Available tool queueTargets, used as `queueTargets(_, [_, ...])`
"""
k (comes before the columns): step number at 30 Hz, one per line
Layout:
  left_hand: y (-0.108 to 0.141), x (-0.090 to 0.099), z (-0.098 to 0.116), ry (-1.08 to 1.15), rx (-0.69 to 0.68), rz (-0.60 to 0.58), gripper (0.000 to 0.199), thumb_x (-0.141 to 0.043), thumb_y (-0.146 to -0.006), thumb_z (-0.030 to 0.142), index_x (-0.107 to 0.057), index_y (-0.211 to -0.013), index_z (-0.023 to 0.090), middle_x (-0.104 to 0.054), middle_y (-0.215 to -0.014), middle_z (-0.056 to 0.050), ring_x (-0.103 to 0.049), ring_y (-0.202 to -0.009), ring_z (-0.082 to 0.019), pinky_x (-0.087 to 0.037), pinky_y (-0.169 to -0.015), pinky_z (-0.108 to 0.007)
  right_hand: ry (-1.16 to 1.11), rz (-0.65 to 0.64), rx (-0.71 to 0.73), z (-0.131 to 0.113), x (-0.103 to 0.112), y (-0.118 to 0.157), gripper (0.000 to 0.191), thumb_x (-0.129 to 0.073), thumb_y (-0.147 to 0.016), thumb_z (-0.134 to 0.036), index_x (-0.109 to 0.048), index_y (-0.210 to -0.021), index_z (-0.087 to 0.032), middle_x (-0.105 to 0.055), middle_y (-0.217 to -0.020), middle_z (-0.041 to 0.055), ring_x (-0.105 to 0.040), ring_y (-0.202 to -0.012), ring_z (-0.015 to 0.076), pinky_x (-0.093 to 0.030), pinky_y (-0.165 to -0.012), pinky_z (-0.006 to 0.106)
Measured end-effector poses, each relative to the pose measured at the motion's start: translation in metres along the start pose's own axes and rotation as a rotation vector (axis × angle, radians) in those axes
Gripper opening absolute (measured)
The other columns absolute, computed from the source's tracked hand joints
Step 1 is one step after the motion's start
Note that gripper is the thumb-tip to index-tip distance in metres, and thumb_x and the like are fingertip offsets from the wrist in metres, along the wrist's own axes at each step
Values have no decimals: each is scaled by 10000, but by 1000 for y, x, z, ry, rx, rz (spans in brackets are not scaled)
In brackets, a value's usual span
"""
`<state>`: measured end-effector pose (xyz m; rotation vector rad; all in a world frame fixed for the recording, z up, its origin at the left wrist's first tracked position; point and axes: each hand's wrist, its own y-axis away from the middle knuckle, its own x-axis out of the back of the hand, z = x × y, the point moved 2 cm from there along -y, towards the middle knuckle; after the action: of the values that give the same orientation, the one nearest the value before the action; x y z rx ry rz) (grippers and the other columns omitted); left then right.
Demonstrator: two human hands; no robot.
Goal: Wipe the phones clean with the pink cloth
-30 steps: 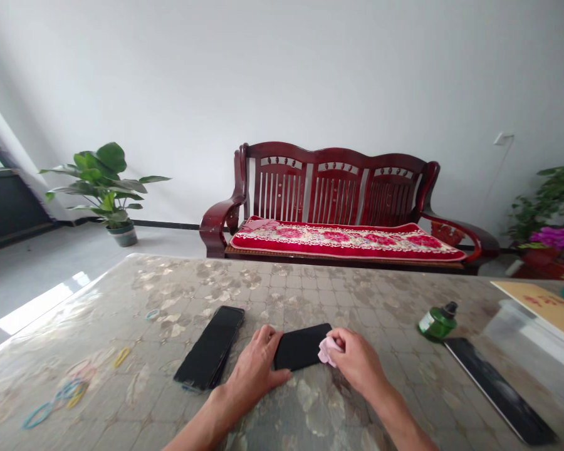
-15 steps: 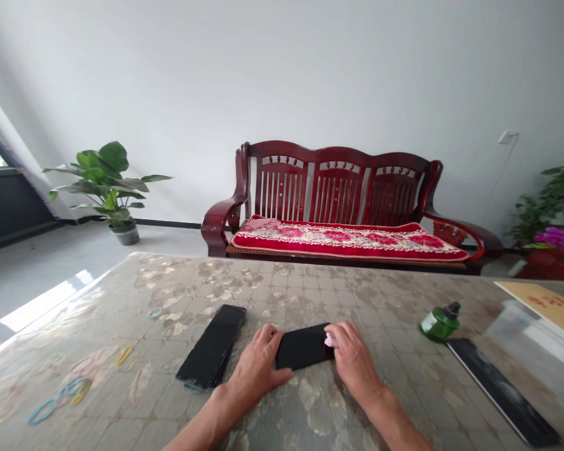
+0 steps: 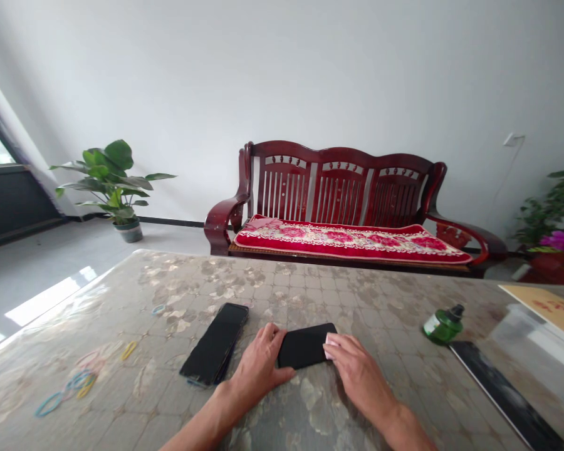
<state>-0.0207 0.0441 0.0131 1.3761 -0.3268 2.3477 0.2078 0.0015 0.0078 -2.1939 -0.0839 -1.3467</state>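
Across the table (image 3: 395,401), before the red bench (image 3: 338,153), a long dark slab (image 3: 505,391) lies on the right near the green bottle (image 3: 444,326). The left hand (image 3: 258,357) is curved round the near phone's left end with its thumb along the lower edge, while the right hand (image 3: 360,373) pinches a pink cloth (image 3: 329,346) at the opposite end, so the near phone (image 3: 303,346) lies flat between them, most of its dark face exposed. The other phone (image 3: 216,341) rests left of the left hand, rubber bands (image 3: 50,404) farther left.
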Motion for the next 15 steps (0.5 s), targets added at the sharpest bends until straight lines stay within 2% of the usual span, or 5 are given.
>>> queueTargets(8, [-1, -3, -3, -17, -22, 19, 553, -726, -706, 259, -552, -1229, 226, -538, -1211, -78, -525, -1161, -274, -422, -1007, -340, 64, 25, 60, 0, -10, 10, 386, -455, -948, -88, -637, -1251, -242, -683, -1231, 63, -625, -1129, 210, -511, -995, 403])
queueTargets(12, [-1, -3, -3, -26, -38, 32, 545, -728, -716, 252, -550, -1230, 224, -539, -1197, -76, -530, -1138, -263, -426, -1003, -335, 83, 31, 99, -4, -12, 14, 387, -464, -932, -69, -642, -1233, -235, -671, -1255, 61, -602, -1166, 220, -499, -1017, 410])
queueTargets(15, [0, -2, -2, -38, -33, 27, 549, -734, -718, 244, -548, -1234, 217, -533, -1208, -81, -526, -1147, -264, -424, -1008, -336, 94, 29, 62, 3, -9, 12, 390, -456, -906, -31, -663, -1174, -223, -687, -1222, 59, -620, -1128, 218, -517, -986, 405])
